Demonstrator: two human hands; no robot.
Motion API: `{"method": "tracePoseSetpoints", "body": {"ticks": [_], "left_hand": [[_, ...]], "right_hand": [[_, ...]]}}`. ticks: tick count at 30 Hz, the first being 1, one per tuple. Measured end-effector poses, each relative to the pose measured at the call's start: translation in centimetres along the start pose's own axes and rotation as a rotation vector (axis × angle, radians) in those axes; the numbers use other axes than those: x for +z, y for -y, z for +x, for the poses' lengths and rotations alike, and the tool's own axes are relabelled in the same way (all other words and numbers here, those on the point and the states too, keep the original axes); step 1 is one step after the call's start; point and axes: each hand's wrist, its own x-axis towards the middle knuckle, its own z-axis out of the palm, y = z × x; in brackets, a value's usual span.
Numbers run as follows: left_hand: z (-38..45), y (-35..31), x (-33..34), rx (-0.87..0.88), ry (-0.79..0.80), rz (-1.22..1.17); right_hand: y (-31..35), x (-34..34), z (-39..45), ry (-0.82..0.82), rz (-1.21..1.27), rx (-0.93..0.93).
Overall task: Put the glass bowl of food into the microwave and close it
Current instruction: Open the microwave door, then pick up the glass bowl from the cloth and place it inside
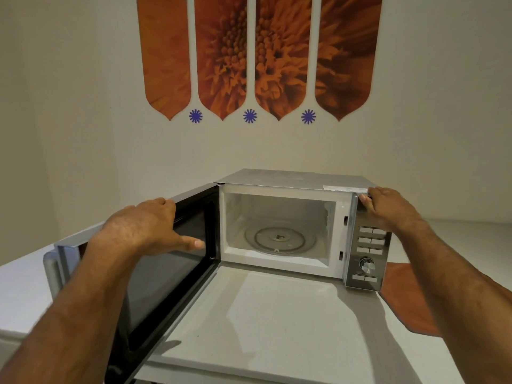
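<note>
A silver microwave (291, 180) stands on a pale counter against the wall, its door (166, 273) swung wide to the left. Inside the white cavity lies a bare glass turntable (279, 241). My left hand (144, 228) grips the top edge of the open door, fingers curled over it and thumb stretched across the inner window. My right hand (385, 207) rests on the microwave's top right corner, above the control panel (367, 256). No glass bowl of food is in view.
The pale counter (263, 314) stretches in front of the microwave. An orange cloth (407, 295) lies at the right under the microwave's corner. The wall behind carries orange flower panels (257, 54). The counter's front edge runs along the bottom.
</note>
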Motion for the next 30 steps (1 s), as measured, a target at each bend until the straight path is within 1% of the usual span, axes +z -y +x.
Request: {"method": "tracePoseSetpoints", "body": {"ticks": [7,12,15,19,22,27,30], "left_hand": [[1.1,-0.6,0.5,0.085,-0.070,0.001],[2.8,-2.5,1.4,0.238,-0.195,-0.024],[4.1,-5.3,3.0,0.362,-0.185,-0.106],[5.4,-11.0,6.0,0.559,-0.149,-0.372],[5.6,-15.9,8.5,0.671,-0.081,-0.582],[5.0,-23.8,12.1,0.747,0.077,-0.877],[4.3,-28.3,13.6,0.749,0.166,-1.055]], "right_hand": [[-0.1,-0.4,-0.4,-0.003,0.035,-0.012],[-0.9,-0.3,-2.0,-0.170,0.152,0.041],[-2.0,-0.1,-3.7,-0.243,0.231,0.136],[-3.6,0.3,-6.2,-0.268,0.284,0.254],[-4.9,0.6,-8.3,-0.293,0.284,0.334],[-7.4,1.1,-12.1,-0.307,0.274,0.435],[-9.1,1.8,-14.1,-0.324,0.290,0.513]]}}
